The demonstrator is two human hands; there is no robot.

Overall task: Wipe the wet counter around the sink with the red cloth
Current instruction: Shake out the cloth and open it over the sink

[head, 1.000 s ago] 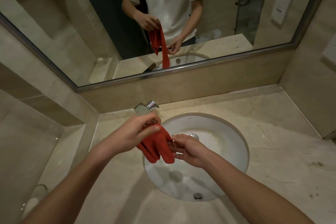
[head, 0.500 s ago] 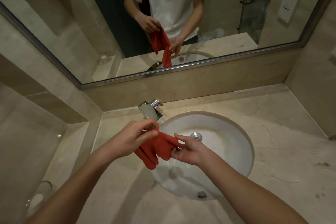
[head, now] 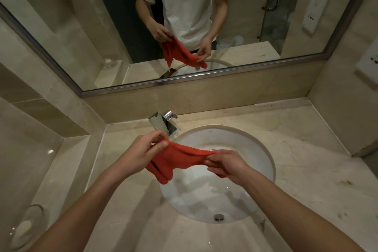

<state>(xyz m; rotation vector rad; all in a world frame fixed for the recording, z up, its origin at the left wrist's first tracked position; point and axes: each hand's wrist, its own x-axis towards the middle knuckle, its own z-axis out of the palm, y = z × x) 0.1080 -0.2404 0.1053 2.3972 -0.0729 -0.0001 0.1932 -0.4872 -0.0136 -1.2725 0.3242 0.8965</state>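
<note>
Marble counter (head: 302, 170) rings the sink (head: 263, 149); above its left rim, left hand (head: 141, 153) and right hand (head: 225, 162) pinch the cloth (head: 178, 156) stretched between. A loosened pinch could drop it into the wet sink.

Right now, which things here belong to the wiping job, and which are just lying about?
Job: cloth, pinched by left hand and right hand; counter; sink.
Lying about: tap, mirror, glass at lower left.
</note>
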